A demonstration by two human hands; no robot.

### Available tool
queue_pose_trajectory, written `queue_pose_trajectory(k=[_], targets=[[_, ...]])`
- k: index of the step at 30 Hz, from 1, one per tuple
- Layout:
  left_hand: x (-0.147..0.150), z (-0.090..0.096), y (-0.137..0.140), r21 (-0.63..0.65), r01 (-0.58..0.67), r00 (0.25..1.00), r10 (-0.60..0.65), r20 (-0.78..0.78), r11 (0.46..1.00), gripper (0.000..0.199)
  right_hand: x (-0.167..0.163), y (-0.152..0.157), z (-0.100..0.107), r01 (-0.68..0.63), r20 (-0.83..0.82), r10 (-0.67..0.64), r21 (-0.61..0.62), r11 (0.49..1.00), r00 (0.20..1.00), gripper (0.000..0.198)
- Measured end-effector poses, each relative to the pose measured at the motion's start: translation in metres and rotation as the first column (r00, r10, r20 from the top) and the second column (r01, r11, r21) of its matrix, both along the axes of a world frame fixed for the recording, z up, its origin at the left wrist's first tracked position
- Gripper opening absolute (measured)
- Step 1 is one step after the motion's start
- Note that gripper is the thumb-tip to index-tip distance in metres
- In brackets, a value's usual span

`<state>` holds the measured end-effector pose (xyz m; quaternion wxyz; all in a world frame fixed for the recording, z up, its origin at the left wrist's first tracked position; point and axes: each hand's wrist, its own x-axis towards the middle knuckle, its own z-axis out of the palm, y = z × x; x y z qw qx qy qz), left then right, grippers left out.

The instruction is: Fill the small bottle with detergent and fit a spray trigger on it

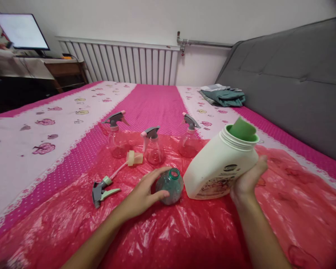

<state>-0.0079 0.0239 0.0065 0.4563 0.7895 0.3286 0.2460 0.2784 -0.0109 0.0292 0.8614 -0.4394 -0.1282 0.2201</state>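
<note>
My left hand (151, 192) is wrapped around a round green transparent bottle (172, 188), which stands with its mouth uncovered. With my right hand (248, 179) I grip a large white jug (217, 168) by its right side; it leans to the right. A green scoop or cup (243, 129) pokes out of the jug's wide mouth. Left of my left hand lies a grey and green spray trigger head (100, 192) with its tube. The tube's end meets a pale yellow cap-like piece (134, 158). The jug's contents are hidden.
Behind my hands stand three clear spray bottles (154, 151) with grey and pink triggers. Red plastic sheeting (168, 231) covers the near part of the bed. Folded clothes (224, 96) lie by the grey headboard (291, 74). A radiator (123, 63) and a monitor (21, 31) are farther back.
</note>
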Motion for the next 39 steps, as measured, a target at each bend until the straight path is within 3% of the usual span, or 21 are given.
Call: queue_pose_trajectory(k=[14,23,29,35,39], targets=[[0.002,-0.004,-0.001,0.011,-0.023,0.999,0.023,-0.027,1.0,0.066,0.004,0.01,-0.003,0.018,-0.024,-0.016,0.058,0.998,1.0,0.055],[0.007,-0.009,-0.002,0.04,-0.105,0.994,0.106,-0.029,0.994,0.066,0.003,0.01,-0.002,-0.007,-0.02,0.007,0.04,0.999,1.0,0.058],[0.007,-0.007,-0.004,0.108,-0.07,0.993,0.08,-0.088,0.992,0.066,0.001,0.009,-0.003,-0.014,0.023,0.014,0.019,1.0,1.0,0.061],[0.009,-0.015,-0.002,0.204,-0.082,0.987,0.108,-0.12,0.975,0.1,0.004,0.011,-0.008,-0.005,0.074,0.003,0.017,1.0,0.997,0.063],[0.014,-0.019,-0.002,0.286,-0.135,0.975,0.178,-0.129,0.949,0.092,0.005,0.012,-0.009,-0.007,0.075,0.006,0.019,1.0,0.997,0.063]])
